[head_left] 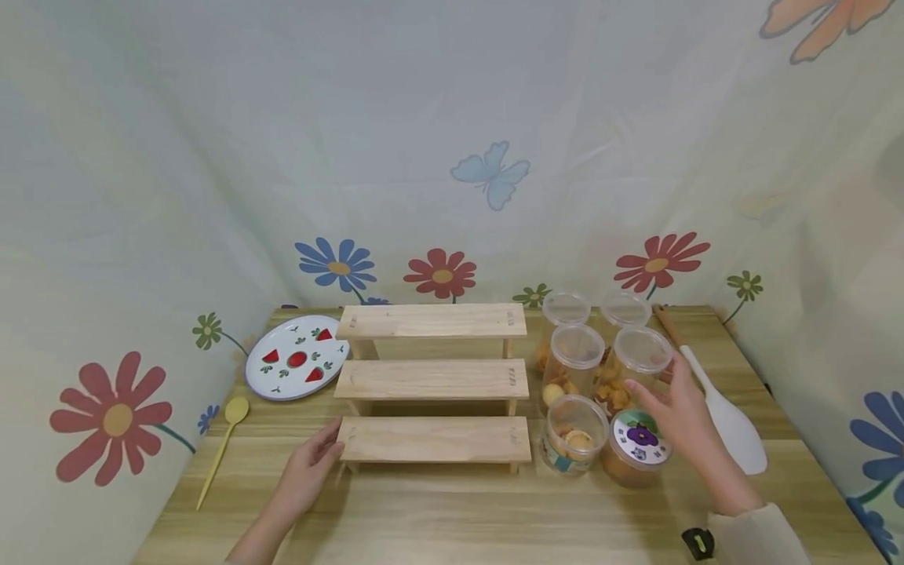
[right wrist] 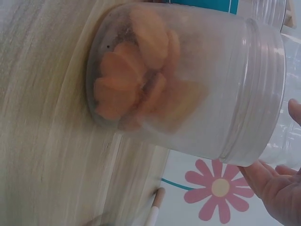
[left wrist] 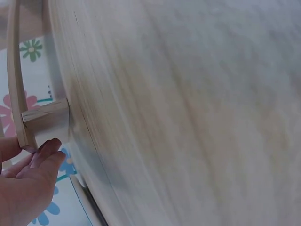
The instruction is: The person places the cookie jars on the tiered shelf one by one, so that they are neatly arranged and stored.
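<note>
A three-tier wooden stand (head_left: 434, 439) stands mid-table. At the left end of its lowest board, my left hand (head_left: 308, 468) pinches the corner. The left wrist view shows the thumb and fingers of the left hand (left wrist: 30, 181) on either side of the board end. My right hand (head_left: 679, 408) holds a tall clear jar (head_left: 643, 351) of brown snacks, thumb in front and fingers at its right side. Just in front stands a short jar with a purple-flower lid (head_left: 641, 436). In the right wrist view, this short jar (right wrist: 188, 89) shows orange-brown pieces and partly hides the tall one.
Left of the held jar are a tall snack jar (head_left: 577, 349) and a short jar (head_left: 575, 439); two more jars stand behind. A white spatula (head_left: 730, 424) lies at right. On the left lie a fruit-patterned plate (head_left: 286, 369) and yellow spoon (head_left: 236, 410). Fabric walls (head_left: 395, 157) enclose the table.
</note>
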Motion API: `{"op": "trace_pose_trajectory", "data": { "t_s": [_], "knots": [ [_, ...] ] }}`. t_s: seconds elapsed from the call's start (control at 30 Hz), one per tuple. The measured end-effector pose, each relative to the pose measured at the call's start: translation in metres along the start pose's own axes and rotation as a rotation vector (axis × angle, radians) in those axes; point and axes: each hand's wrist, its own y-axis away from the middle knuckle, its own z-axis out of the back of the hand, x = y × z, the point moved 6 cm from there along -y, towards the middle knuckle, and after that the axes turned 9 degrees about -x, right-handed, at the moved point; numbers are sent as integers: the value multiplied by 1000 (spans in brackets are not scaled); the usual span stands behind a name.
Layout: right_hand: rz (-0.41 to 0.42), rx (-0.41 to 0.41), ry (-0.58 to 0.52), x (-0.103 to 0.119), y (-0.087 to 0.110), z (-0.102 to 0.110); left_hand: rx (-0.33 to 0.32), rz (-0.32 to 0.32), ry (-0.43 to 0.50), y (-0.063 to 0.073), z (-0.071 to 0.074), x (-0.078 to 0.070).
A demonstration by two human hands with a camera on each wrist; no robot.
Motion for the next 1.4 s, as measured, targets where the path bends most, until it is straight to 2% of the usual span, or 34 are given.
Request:
{"op": "trace_pose_trajectory", "data": {
  "t_s": [0.33,0.63,0.93,1.13,1.4],
  "knots": [
    [36,-54,52,11,0,13,1,-7,23,2,-1,-5],
    [-26,-48,83,19,-2,26,-5,-10,13,2,-1,-4],
    [28,-102,53,32,-4,37,-1,9,3,0,-1,-3],
    [70,-120,80,44,-3,44,15,33,1,1,-1,-2],
    [108,-165,88,58,-4,56,21,33,-13,0,-1,-1]
  ]
}}
